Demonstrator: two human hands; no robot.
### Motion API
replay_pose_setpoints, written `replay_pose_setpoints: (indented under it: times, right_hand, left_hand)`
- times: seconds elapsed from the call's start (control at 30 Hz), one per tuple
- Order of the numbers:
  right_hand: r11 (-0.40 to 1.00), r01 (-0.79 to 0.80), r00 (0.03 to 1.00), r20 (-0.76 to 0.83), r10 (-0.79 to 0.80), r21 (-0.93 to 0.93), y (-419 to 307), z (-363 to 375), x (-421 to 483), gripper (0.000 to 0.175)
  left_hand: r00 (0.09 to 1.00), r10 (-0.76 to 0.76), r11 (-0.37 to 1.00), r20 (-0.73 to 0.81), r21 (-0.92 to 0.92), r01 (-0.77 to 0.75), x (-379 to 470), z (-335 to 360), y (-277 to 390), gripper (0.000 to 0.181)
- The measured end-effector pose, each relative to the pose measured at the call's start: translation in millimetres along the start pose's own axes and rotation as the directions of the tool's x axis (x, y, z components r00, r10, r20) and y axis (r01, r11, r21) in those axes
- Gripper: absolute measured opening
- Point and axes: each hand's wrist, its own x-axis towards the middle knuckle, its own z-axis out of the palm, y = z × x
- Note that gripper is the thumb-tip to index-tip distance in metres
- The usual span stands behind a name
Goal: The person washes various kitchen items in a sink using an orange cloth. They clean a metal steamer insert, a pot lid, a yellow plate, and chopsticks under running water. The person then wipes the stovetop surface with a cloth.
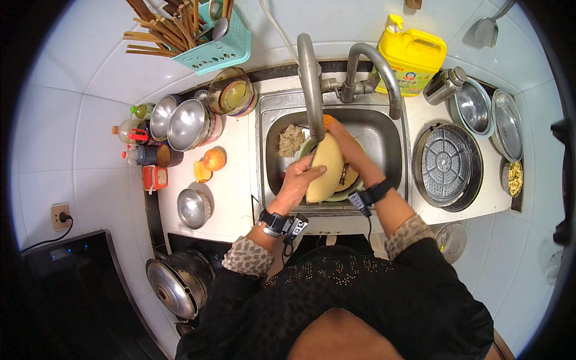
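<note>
My left hand (294,182) grips the lower left edge of a pale yellow bowl or dish (327,166), its thumb lying across the surface. The dish is tilted over the sink, under the tall faucet spout. My right hand (348,146) is against its upper right side; a small orange patch (330,120), perhaps a cloth, shows at the fingertips. Whether these fingers are closed on something is hidden. Below sits a pale green basin (357,191) inside the stainless steel sink (382,148). A crumpled beige cloth-like wad (291,140) lies at the sink's left.
Two curved metal faucets (310,81) arch over the sink. Left stand metal bowls (188,125), an orange-red round fruit (214,159) and a turquoise utensil basket (216,51). Right are a yellow detergent jug (409,58), a steamer pot (447,166) and a steel flask (445,85).
</note>
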Motion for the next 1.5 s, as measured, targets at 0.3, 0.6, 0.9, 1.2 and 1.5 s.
replay_pose_setpoints:
  times: [0.3, 0.6, 0.9, 1.2, 1.5]
  right_hand:
    - [0.34, 0.319, 0.931, 0.226, -0.286, -0.885, 138, 5, -20, 0.042]
    - [0.53, 0.045, 0.974, 0.156, 0.166, -0.847, 144, -10, -29, 0.035]
    - [0.817, 0.387, 0.913, 0.054, -0.404, -0.426, -13, 52, -71, 0.03]
    - [0.844, 0.185, 0.92, -0.214, -0.329, -0.503, 28, 33, -66, 0.027]
    - [0.607, -0.223, 0.96, -0.28, 0.001, -0.763, 65, -27, -71, 0.046]
  left_hand:
    - [0.969, 0.057, 0.822, -0.239, -0.54, -0.181, 11, -32, 3, 0.034]
    - [0.904, 0.013, 0.798, -0.426, -0.541, -0.266, 2, -54, -32, 0.037]
    - [0.914, 0.048, 0.821, -0.403, -0.504, -0.266, 23, -30, -51, 0.032]
    - [0.952, 0.055, 0.731, -0.302, -0.637, -0.244, 19, -37, -13, 0.033]
    - [0.935, 0.264, 0.943, -0.235, 0.267, -0.199, 24, -18, -38, 0.019]
